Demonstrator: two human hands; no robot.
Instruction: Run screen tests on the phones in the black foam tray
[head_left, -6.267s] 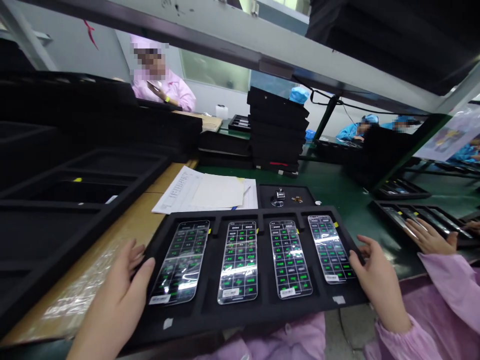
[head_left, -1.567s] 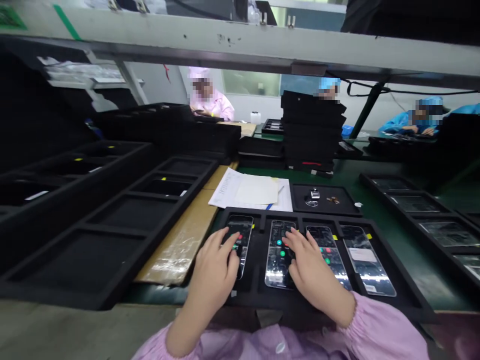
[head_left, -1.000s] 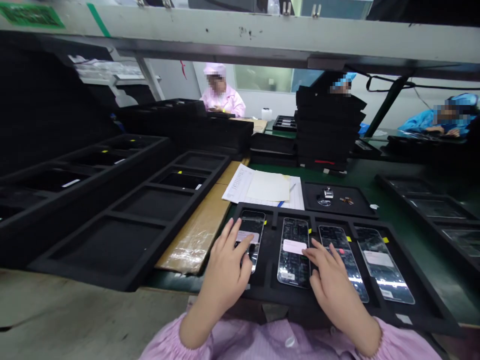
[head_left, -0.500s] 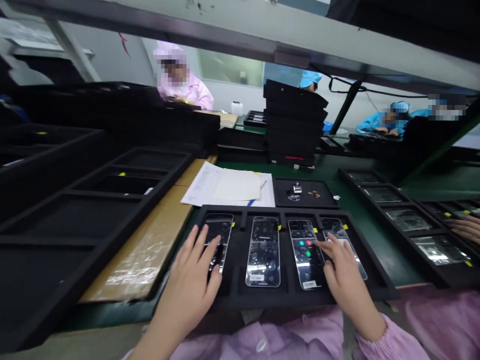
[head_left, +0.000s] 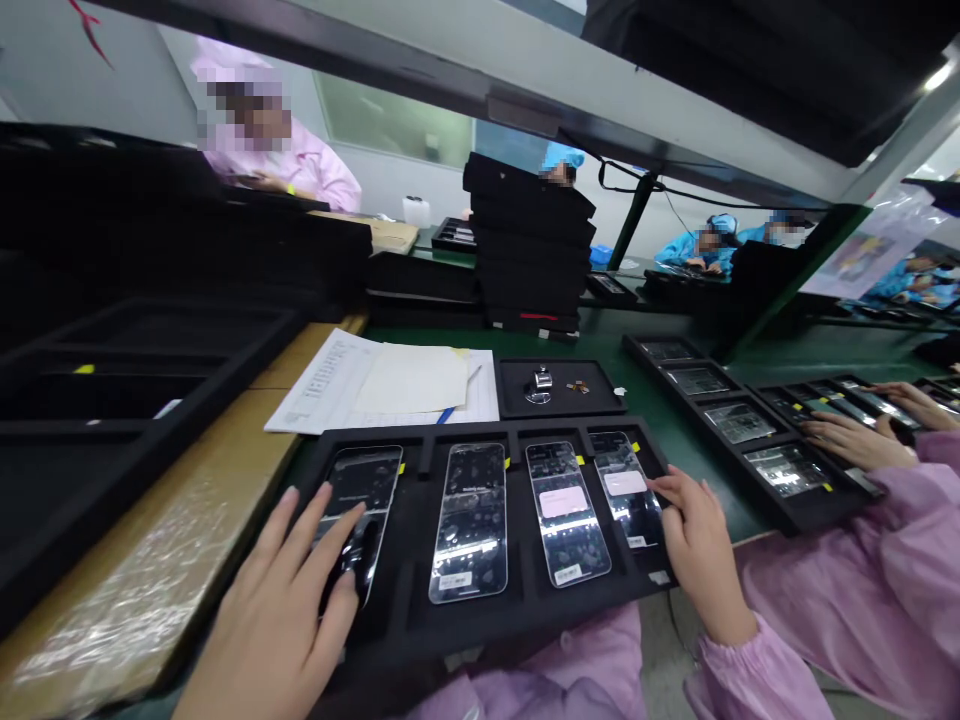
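While the left hand [head_left: 277,600] lay over the far-left phone [head_left: 379,465], its fingers were spread wide, covering the near part of a dark screen; I could not tell whether every fingertip touched the glass. The right hand [head_left: 697,540] was at the right side of the tray [head_left: 525,605], fingers extended and loosely bent, a fingertip at the right edge of the rightmost phone [head_left: 622,485]; contact there was unclear.

Observed: four phones lay face up in the black tray, one per slot. The second phone from left [head_left: 469,525] showed a dark screen with a small line of text, too small to read. The third phone [head_left: 570,530] and the rightmost one each displayed a pale box. White labels sat at the near ends of these three. Yellow tabs stood beside the upper right of all four.

Surroundings: beyond the tray, on the green tabletop [head_left: 600,345], were papers [head_left: 300,385] bearing a blue pen [head_left: 446,414], and just right of them a small tray [head_left: 514,400] containing a shiny metal object [head_left: 541,382] and small brown pieces [head_left: 577,387]. Farther back rose a stack of black trays [head_left: 532,250]. At right, a co-worker's hands [head_left: 847,440] were over another tray.
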